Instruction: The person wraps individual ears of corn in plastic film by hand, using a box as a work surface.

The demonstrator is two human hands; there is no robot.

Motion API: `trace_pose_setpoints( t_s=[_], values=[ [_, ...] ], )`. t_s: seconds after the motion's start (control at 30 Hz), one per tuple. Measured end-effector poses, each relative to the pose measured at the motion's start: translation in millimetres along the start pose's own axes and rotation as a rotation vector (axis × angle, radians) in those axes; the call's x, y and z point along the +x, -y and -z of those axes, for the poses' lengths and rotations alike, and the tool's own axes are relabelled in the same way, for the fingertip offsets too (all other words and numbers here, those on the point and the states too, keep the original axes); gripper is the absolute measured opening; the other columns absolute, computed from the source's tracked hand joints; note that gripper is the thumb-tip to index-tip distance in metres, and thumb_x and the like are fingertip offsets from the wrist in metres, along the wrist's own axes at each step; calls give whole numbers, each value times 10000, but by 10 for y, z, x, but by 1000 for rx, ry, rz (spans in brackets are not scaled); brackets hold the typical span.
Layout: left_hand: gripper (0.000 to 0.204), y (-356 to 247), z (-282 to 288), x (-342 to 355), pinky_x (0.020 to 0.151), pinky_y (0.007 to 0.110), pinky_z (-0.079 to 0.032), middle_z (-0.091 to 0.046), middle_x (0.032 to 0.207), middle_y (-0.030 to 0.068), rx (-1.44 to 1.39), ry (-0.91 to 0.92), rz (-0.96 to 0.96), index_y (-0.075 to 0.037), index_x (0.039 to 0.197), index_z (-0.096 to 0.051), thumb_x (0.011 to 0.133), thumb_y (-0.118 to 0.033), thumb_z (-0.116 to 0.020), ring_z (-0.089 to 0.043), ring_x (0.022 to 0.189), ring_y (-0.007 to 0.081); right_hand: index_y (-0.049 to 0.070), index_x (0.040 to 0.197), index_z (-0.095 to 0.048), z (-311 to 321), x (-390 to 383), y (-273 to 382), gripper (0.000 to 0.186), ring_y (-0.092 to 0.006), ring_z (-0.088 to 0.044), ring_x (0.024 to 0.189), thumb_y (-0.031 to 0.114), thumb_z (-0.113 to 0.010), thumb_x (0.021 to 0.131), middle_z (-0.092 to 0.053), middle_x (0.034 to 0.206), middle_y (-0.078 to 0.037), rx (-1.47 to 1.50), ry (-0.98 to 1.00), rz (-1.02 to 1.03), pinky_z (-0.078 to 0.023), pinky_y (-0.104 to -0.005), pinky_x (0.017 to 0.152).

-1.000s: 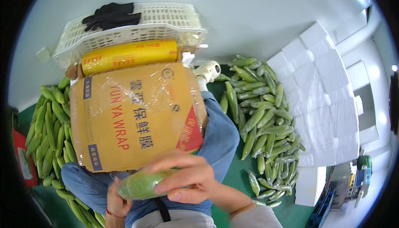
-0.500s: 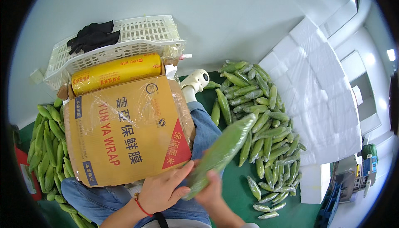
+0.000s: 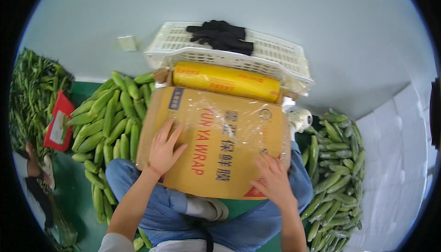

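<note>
A brown cardboard box (image 3: 243, 141) lies across my lap, its top partly covered with clear film. My left hand (image 3: 164, 153) rests flat on the left part of the box, fingers spread. On the box's near right part lies my right hand (image 3: 272, 176), fingers apart and slightly bent, holding nothing. Behind the box top sits a yellow roll of cling film (image 3: 225, 82). Bare long green vegetables (image 3: 115, 118) are heaped on the floor to the left. Similar ones wrapped in clear film (image 3: 337, 178) form a pile to the right.
Beyond the roll stands a white plastic crate (image 3: 280, 56) with black gloves (image 3: 223, 38) on top. A red container (image 3: 59, 123) and a heap of thin green vegetables (image 3: 32, 95) are at far left, near another person's arm (image 3: 34, 169). White blocks (image 3: 395, 128) line the right.
The wrapped green vegetable that was in my hands is no longer in them. Both hands have moved apart onto the box. The view has swung left.
</note>
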State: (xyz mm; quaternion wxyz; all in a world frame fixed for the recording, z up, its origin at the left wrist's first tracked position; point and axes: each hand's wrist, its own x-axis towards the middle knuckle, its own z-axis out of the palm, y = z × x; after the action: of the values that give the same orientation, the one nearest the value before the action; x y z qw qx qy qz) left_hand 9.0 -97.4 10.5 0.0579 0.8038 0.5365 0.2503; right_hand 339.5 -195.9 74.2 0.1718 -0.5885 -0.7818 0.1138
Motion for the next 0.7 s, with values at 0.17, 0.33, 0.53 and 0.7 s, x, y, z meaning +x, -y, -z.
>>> trace_pose_setpoints(
  t_s=[0.17,0.33,0.53,0.7],
  values=[
    [245,568,-175,491,884,415,-491,-558,1237,151,-97,-107,-172,-102,1082,-591,859,-201,-617,-584,1069,322,99,1097,-610,-810,876,-382,306,-341,-517,1054,194,-665,811,-544,1229,-138,-303,-261,-31,-422,-465,887],
    [118,509,-59,718,647,470,-507,-622,834,205,-123,52,128,-49,916,-495,925,-160,-456,-626,758,390,2,1057,-557,-792,949,-641,219,-341,-567,920,175,-465,961,-599,966,-189,118,-373,-212,-444,-407,841],
    [92,345,681,-235,567,397,-494,-550,753,115,-171,-199,-301,-58,892,-498,822,-90,-547,-590,686,314,-4,1041,-519,-286,179,-586,188,-241,-528,863,167,-490,970,-548,922,-135,231,-385,-152,-430,-355,804],
    [120,243,1138,-1347,629,334,-517,-599,813,71,-380,63,-172,-90,902,-590,799,-104,-650,-627,750,234,-8,1122,-515,-69,-408,148,216,-295,-545,902,153,-499,979,-557,971,-167,288,223,-299,-456,-359,807]
  ],
)
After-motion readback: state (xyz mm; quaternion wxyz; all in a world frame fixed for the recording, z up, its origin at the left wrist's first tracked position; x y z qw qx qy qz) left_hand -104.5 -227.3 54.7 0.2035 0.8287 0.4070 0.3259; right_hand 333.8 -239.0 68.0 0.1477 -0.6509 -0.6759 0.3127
